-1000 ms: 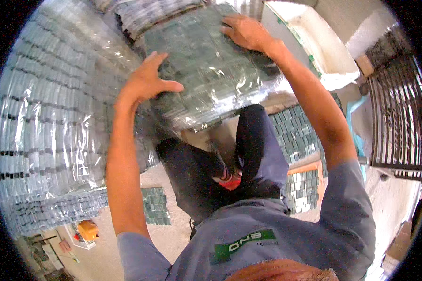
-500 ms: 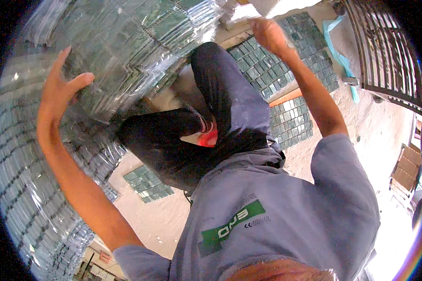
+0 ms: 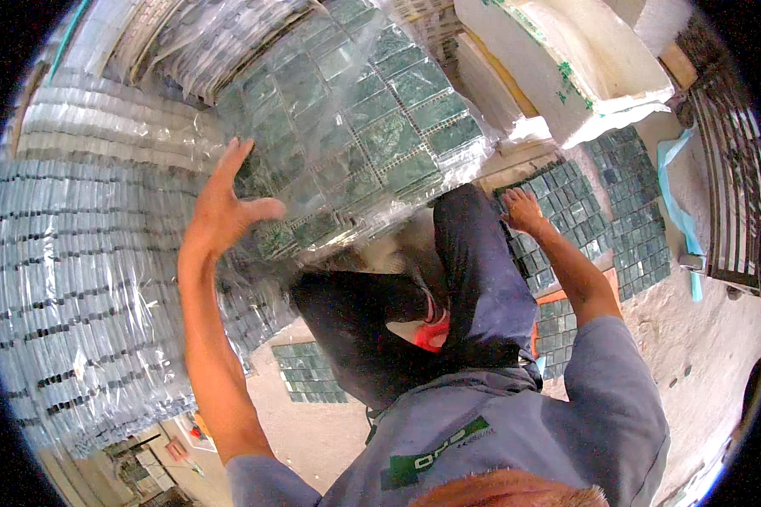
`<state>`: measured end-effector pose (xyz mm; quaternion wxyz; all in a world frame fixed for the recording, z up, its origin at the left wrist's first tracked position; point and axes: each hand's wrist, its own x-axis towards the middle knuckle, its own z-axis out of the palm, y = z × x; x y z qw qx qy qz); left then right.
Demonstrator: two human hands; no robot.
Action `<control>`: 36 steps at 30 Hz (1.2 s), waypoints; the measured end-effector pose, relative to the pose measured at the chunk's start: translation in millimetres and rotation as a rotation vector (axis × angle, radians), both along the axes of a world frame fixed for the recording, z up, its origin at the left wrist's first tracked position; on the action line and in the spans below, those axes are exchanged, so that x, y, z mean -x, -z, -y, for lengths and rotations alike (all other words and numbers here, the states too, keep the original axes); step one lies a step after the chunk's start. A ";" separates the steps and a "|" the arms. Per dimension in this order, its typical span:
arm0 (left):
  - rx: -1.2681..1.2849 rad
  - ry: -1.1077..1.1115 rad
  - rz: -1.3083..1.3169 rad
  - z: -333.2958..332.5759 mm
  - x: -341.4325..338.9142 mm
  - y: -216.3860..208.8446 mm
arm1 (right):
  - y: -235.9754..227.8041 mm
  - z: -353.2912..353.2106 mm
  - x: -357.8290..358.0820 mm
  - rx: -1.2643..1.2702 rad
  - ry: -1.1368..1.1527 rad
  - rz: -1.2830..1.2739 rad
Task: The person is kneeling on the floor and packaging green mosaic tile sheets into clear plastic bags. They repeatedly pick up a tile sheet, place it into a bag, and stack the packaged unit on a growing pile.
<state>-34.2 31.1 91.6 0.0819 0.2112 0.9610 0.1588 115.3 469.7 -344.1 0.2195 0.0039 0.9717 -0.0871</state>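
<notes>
My left hand point(image 3: 224, 207) is open at the near left corner of a stack of green square tiles point(image 3: 338, 127) wrapped in clear plastic. Its thumb and fingers are spread over the film; whether they touch it I cannot tell. To the right of my knee, my right hand point(image 3: 522, 209) rests on a sheet of small green mosaic tiles point(image 3: 566, 198), fingers apart and reaching toward its left edge. Nothing shows in that hand.
Tall rows of plastic-wrapped tiles point(image 3: 76, 279) fill the left. A white box point(image 3: 524, 51) with green marks stands at the far right, near a light-blue strip point(image 3: 675, 203) and a dark slatted frame point(image 3: 731, 186). Another mosaic sheet point(image 3: 309, 372) lies on the floor beside my leg.
My right hand has come down from a raised position near the white box onto the mosaic sheet. The left stays open by the wrapped stack. The whole view has shifted.
</notes>
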 end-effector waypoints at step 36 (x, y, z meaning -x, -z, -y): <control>-0.005 -0.001 0.034 -0.3 1.5 -2.5 | 19.9 -14.2 1.3 0.084 -0.105 -0.172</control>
